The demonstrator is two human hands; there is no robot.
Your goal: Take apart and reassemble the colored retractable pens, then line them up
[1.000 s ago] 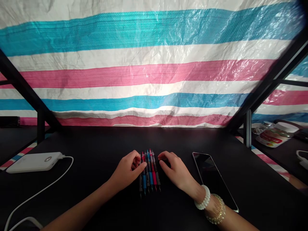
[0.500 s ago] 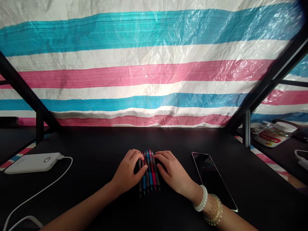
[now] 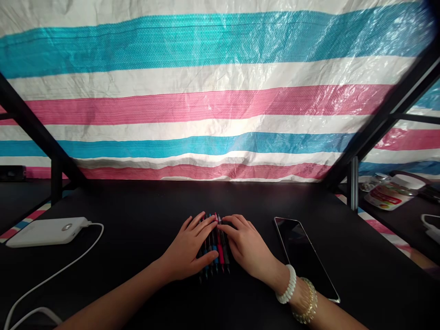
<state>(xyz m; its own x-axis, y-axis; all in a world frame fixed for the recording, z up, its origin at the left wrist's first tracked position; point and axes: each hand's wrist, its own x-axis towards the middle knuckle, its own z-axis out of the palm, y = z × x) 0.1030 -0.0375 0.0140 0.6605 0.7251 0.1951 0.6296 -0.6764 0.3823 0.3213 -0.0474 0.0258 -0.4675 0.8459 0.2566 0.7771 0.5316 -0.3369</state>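
Left hand (image 3: 185, 247) and right hand (image 3: 247, 243), fingers half-curled, cover a tight row of slim red-and-blue retractable pens (image 3: 220, 254) on a black table (image 3: 137, 206); grip unclear.

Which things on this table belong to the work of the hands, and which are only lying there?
In use: left hand and right hand, both over a row of retractable pens.
Lying about: white power bank, its cable, smartphone, labelled jar.

Pens (image 3: 219, 253) seemingly under left hand (image 3: 187, 247), right hand (image 3: 246, 245) — power bank (image 3: 44, 232) left, phone (image 3: 304, 259) right
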